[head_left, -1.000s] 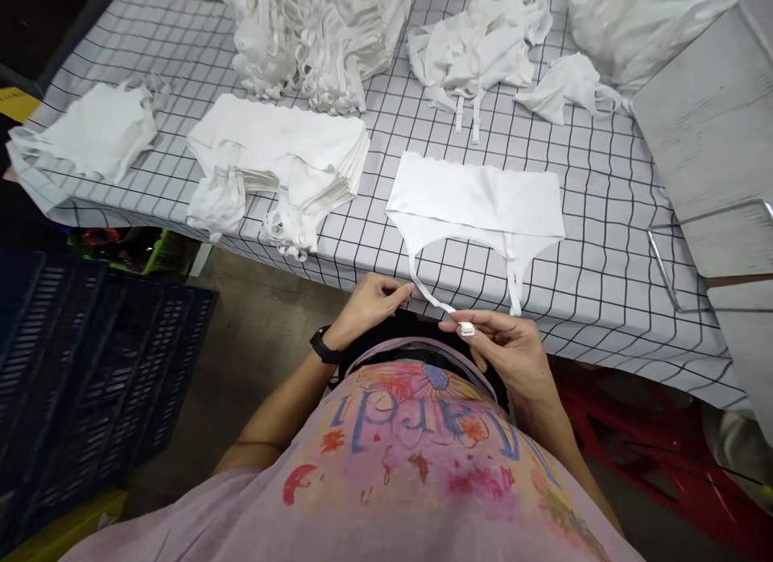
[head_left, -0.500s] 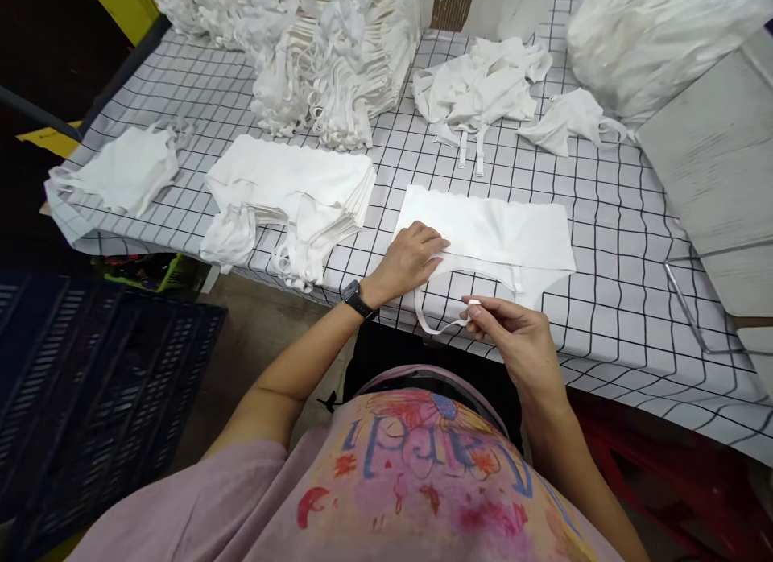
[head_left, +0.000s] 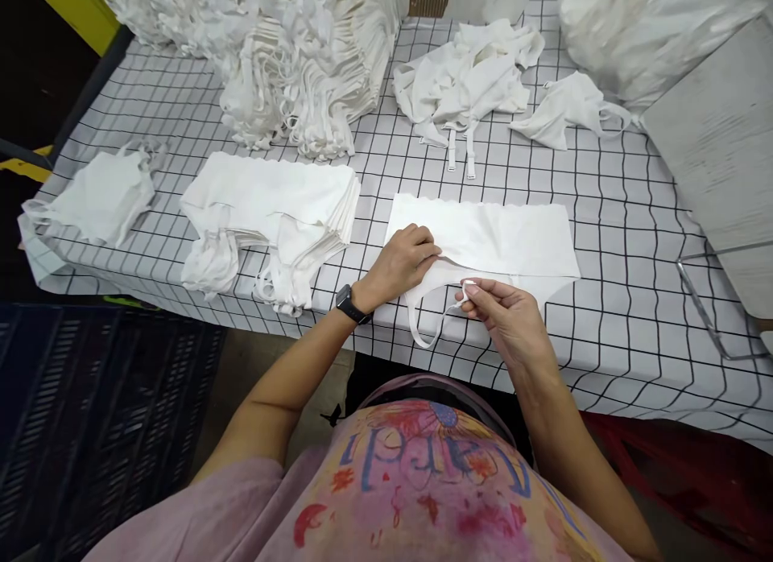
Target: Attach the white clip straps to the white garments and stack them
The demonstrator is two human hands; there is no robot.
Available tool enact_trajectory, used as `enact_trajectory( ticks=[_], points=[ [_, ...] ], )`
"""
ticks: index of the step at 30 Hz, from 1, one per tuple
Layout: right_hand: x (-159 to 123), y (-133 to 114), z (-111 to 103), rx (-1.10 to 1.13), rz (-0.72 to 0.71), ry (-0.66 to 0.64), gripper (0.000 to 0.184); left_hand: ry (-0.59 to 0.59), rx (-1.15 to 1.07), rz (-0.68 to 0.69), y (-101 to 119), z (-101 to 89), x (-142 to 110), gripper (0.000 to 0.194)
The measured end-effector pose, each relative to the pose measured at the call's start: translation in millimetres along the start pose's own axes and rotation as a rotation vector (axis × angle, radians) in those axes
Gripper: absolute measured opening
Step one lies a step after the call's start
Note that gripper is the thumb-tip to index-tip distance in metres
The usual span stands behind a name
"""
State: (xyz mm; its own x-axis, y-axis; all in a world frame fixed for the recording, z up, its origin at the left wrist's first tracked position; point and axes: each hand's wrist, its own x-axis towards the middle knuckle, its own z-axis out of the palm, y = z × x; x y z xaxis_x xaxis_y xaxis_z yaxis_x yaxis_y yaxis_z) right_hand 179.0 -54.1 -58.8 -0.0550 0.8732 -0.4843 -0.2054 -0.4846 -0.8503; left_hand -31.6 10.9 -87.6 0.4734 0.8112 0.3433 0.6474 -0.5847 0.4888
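Note:
A white bra top (head_left: 513, 232) lies folded flat on the checked table in front of me, its scalloped edge facing away. At its left end my left hand (head_left: 403, 262), with a watch on the wrist, pinches the cloth near the fold. My right hand (head_left: 504, 308) is closed, thumb and fingertips gripping the end of a thin white strap (head_left: 416, 324). That strap loops from the left side of the garment toward the table's front edge. The right hand partly covers the garment's lower right edge.
Left of my hands lies a neat stack of similar white tops (head_left: 271, 192), with another white garment (head_left: 105, 196) farther left. A big pile (head_left: 302, 55) stands behind. Loose tops (head_left: 471, 83) lie at the back, near a plastic bag (head_left: 658, 30) and a white board (head_left: 718, 143) with a metal wire frame.
My right hand has lifted the strap end slightly away from me, closer to the fabric. The left hand stays on the garment's left end. The view has shifted a little.

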Motion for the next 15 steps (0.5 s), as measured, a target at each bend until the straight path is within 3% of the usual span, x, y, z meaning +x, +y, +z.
enact_trajectory(
  ticks=[9, 15],
  points=[
    [13.6, -6.6, 17.7, -0.033, -0.006, -0.010, 0.025, 0.071, -0.211, -0.125, 2.6, -2.2, 2.4, 0.015],
    [24.9, -8.9, 29.2, -0.001, 0.016, 0.029, 0.022, 0.125, -0.259, -0.103, 1.2, -0.4, 2.6, 0.015]
  ],
)
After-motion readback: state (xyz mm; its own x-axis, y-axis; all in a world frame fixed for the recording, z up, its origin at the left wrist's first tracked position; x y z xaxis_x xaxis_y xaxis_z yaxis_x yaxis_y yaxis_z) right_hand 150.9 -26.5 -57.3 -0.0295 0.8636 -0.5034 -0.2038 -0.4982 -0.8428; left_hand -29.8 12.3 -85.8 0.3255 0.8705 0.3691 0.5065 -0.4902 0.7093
